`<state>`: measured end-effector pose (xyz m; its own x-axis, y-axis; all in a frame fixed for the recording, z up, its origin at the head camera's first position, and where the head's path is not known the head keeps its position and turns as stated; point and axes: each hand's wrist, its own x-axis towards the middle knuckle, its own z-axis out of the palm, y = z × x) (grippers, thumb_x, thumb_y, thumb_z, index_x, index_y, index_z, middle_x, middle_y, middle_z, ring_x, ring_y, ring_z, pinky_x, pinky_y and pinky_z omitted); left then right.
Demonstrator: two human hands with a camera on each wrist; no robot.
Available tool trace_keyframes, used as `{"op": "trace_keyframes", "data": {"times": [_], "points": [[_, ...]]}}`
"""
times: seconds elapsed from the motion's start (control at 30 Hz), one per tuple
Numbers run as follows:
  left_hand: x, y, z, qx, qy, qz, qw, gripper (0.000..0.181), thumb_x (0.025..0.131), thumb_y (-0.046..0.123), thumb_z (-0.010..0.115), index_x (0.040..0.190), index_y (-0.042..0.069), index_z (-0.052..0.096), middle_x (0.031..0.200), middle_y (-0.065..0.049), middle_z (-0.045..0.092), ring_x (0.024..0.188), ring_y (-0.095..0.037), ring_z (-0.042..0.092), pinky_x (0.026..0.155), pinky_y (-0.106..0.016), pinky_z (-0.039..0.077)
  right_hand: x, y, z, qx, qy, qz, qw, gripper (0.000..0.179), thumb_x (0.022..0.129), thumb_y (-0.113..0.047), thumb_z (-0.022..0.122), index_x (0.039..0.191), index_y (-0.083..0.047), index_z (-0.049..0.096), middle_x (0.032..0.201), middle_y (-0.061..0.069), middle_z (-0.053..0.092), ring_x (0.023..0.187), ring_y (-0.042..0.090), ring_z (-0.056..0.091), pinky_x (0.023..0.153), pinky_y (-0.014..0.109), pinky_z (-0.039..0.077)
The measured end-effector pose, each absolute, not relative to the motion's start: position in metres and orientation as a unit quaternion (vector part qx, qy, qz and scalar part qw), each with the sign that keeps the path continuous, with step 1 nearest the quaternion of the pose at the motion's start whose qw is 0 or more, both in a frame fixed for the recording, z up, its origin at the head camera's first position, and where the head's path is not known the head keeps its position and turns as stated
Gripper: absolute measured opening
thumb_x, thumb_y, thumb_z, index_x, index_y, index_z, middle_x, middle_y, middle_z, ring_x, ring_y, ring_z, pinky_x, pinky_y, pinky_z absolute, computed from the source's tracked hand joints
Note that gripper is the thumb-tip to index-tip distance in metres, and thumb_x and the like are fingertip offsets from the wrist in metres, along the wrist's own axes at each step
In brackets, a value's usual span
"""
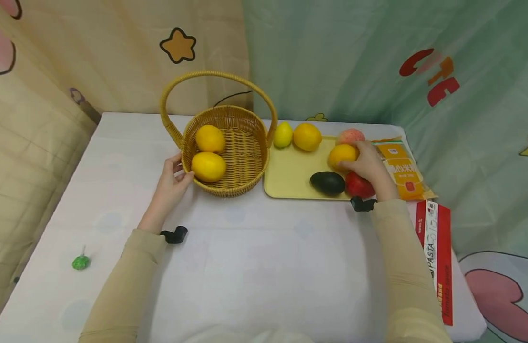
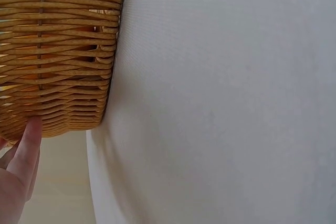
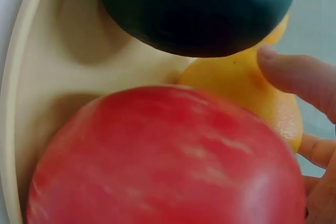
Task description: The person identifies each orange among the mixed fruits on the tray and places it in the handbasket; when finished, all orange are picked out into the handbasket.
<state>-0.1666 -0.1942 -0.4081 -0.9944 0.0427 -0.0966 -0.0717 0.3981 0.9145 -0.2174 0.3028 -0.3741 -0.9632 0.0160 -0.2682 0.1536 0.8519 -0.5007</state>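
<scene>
At the left side of a wicker basket (image 1: 247, 186), my left hand (image 1: 167, 188) holds its wall, thumb near the rim and fingers along the outside. The left wrist view shows the fingers (image 2: 30, 140) against the weave. An orange (image 1: 210, 139) and a yellow mango-like fruit (image 1: 208, 167) lie inside the basket. Over the pale yellow tray (image 1: 285, 183), my right hand (image 1: 369, 164) grips another orange (image 1: 342, 156) between thumb and fingers. A peach (image 1: 350, 136), a dark avocado-like fruit (image 1: 327, 183) and a red fruit (image 3: 168, 166) lie around it.
A lemon (image 1: 283, 135) and a further orange (image 1: 307, 136) sit at the tray's back left. Right of the tray lie a yellow food packet (image 1: 403, 169) and a red pasta box (image 1: 435, 257). A green-wrapped lollipop (image 1: 80, 262) lies at the table's left.
</scene>
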Motion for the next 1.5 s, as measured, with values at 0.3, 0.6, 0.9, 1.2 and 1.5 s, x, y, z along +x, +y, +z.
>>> {"op": "trace_keyframes", "data": {"times": [0.3,0.6,0.9,1.2,1.5], "points": [[-0.168,-0.193,-0.411,-0.004,0.832,0.553,0.043,0.064,0.099,0.007,0.051,0.152,-0.003,0.016,0.155,-0.023,0.027,0.138,-0.035,0.037,0.115,-0.05,0.039,-0.217,0.301,-0.38,0.056,0.958,-0.252,0.124,0.089,0.086,-0.034,0.075,0.153,-0.005,0.025,0.155,0.03,0.022,0.131,0.047,0.028,0.116,0.067,0.023],[-0.166,-0.193,-0.409,-0.014,0.835,0.547,0.057,0.066,0.1,0.008,0.051,0.153,-0.002,0.014,0.156,-0.022,0.025,0.139,-0.036,0.036,0.114,-0.049,0.04,-0.212,0.301,-0.384,0.042,0.962,-0.257,0.085,0.087,0.083,-0.032,0.078,0.15,-0.002,0.03,0.147,0.029,0.033,0.126,0.045,0.034,0.114,0.064,0.028],[-0.166,-0.195,-0.407,-0.016,0.835,0.547,0.053,0.067,0.1,0.011,0.051,0.154,0.001,0.014,0.158,-0.021,0.025,0.139,-0.037,0.037,0.114,-0.05,0.04,-0.194,0.275,-0.368,0.042,0.936,-0.349,0.002,0.08,0.08,-0.029,0.08,0.145,-0.004,0.039,0.139,0.02,0.045,0.121,0.037,0.042,0.112,0.057,0.037],[-0.167,-0.195,-0.408,-0.01,0.84,0.541,0.038,0.064,0.099,0.007,0.051,0.152,-0.004,0.016,0.154,-0.025,0.028,0.138,-0.037,0.037,0.115,-0.05,0.038,-0.177,0.215,-0.368,-0.005,0.892,-0.453,-0.018,0.079,0.078,-0.027,0.081,0.142,-0.002,0.041,0.14,0.017,0.047,0.124,0.033,0.047,0.107,0.051,0.046],[-0.167,-0.193,-0.407,-0.008,0.831,0.555,0.043,0.066,0.099,0.007,0.051,0.153,-0.003,0.014,0.157,-0.024,0.025,0.138,-0.038,0.036,0.114,-0.051,0.039,-0.177,0.153,-0.364,-0.057,0.85,-0.521,0.048,0.078,0.081,-0.029,0.079,0.144,-0.008,0.039,0.14,0.013,0.046,0.12,0.03,0.048,0.102,0.045,0.05]]}}
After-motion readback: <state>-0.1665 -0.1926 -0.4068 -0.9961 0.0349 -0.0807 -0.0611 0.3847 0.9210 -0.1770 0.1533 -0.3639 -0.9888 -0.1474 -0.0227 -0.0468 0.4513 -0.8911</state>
